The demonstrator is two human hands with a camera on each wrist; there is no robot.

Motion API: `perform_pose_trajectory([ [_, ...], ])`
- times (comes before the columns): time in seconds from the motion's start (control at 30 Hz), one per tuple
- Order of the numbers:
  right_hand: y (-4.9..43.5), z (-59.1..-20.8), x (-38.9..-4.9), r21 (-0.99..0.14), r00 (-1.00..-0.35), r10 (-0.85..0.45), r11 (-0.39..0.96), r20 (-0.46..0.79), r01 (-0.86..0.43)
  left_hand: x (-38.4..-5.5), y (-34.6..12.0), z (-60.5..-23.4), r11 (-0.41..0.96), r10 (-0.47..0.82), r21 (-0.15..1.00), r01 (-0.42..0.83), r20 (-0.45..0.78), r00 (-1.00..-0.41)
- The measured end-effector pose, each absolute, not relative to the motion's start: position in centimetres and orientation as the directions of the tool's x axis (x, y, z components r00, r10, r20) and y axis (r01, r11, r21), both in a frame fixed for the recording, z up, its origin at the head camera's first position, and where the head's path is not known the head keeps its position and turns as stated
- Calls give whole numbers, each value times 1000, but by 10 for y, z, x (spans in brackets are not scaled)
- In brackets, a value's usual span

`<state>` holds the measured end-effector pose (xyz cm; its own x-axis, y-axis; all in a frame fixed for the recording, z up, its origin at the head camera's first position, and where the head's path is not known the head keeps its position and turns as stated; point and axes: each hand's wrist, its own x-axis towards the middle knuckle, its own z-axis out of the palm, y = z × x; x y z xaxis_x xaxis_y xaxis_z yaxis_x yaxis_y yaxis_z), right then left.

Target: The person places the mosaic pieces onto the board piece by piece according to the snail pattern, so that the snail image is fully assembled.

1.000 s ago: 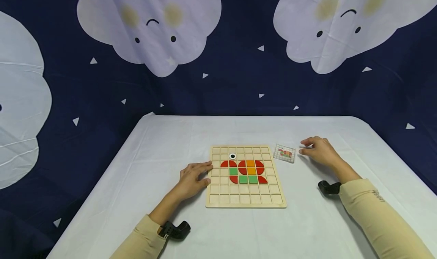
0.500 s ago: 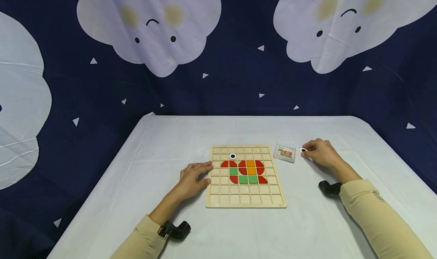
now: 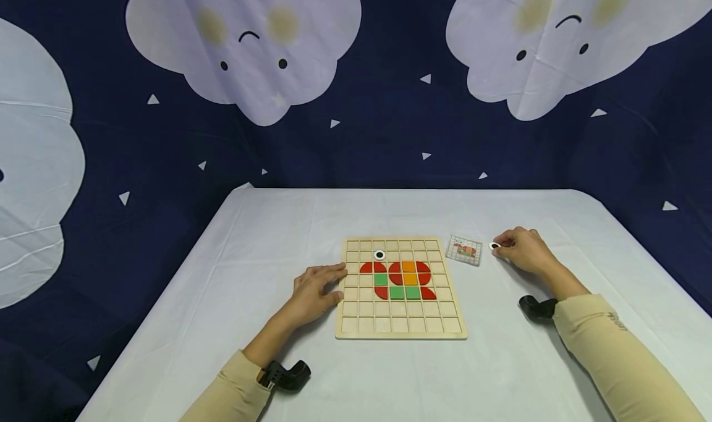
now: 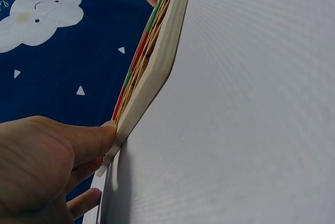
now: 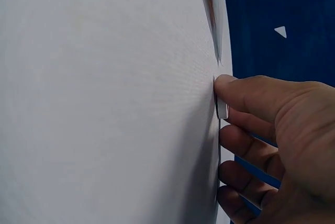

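Observation:
My right hand [image 3: 523, 248] pinches a white round eye tile with a black dot [image 3: 492, 246] between thumb and fingertips, low over the tablecloth. In the right wrist view the tile [image 5: 223, 110] appears edge-on under the thumb. My left hand [image 3: 315, 293] rests at the left edge of a wooden grid board [image 3: 399, 324], fingers spread, thumb [image 4: 94, 141] against the rim. Red quarter-round tiles [image 3: 424, 278], green square tiles [image 3: 413, 292] and orange square tiles [image 3: 409, 278] sit in the grid. Another eye tile [image 3: 379, 255] lies above them.
A small pattern card [image 3: 464, 250] with a grid and a coloured picture lies between the board and my right hand. White cloth [image 3: 400, 379] covers the table. Behind it hangs a dark blue curtain [image 3: 378, 156] with clouds and small triangles.
My right thumb and fingers, apart a second ago, have closed on the eye tile, which now shows at the fingertips. The left hand and the board have stayed put.

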<state>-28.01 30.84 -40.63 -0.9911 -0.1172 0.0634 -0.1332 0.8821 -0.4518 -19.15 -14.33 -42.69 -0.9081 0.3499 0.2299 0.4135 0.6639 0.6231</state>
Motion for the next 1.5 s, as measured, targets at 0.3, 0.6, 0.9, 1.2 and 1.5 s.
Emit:
perform_pose_trajectory([
  [0.3,301,-401,-272,-459,-983,-157,869,97,-184,-193,-143,-426,681,322,654,328,134,-937],
  [0.6,262,-389,-257,-476,-951,-241,824,195,-307,-192,-143,-425,666,326,665,339,149,-934],
  [0.9,211,-383,-251,-485,-920,-338,782,198,-391,-192,-144,-426,670,325,659,342,154,-933],
  [1.2,161,-378,-247,-496,-901,-398,755,175,-429,-192,-144,-426,667,325,659,348,163,-932],
  [1.5,121,-383,-255,-485,-862,-479,721,167,-495,-192,-142,-424,668,320,664,336,152,-935],
])
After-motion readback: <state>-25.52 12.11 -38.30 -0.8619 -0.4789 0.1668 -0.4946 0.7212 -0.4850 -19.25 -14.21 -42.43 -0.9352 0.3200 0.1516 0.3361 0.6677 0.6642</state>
